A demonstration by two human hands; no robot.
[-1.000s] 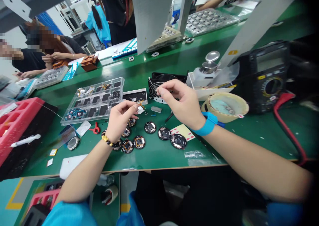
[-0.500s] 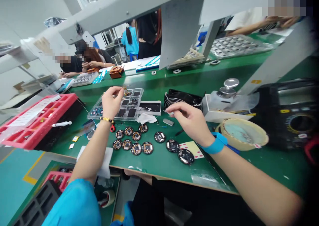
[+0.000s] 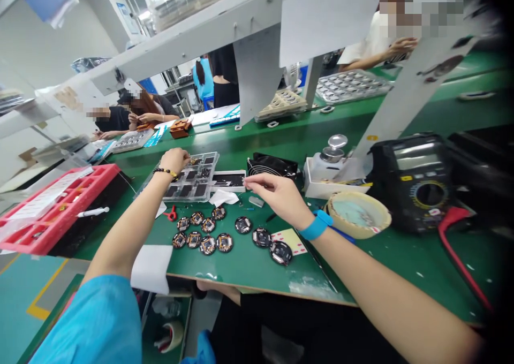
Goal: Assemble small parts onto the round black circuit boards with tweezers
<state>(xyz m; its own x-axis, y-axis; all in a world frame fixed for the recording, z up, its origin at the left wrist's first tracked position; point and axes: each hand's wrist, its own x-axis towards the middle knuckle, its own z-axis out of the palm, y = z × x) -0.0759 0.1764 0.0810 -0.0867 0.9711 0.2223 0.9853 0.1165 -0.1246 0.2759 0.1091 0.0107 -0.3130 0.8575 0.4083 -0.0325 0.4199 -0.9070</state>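
My left hand [image 3: 175, 162] is over the back of a clear divided parts box [image 3: 185, 191], its fingers curled and their tips partly hidden. Small gold and black parts lie in the compartments. My right hand [image 3: 277, 194] has thumb and forefinger pressed together beside a shallow white box [image 3: 240, 175]; anything between them is too small to make out. In front of the hands, several round circuit boards [image 3: 208, 244] lie on the green bench. Three darker round units [image 3: 262, 237] are to their right, one overlapping a playing card [image 3: 299, 242].
At left stands a pink tray [image 3: 108, 177]. On the right are a roll of tape [image 3: 385, 219], a pump dispenser bottle [image 3: 332, 158] and a multimeter [image 3: 417, 182]. A white post [image 3: 395, 104] rises behind them. Other people sit across the bench.
The view has swung to the right. My left hand has lowered towards the parts box's back compartments. My right hand has come slightly left, to the end of the white box.
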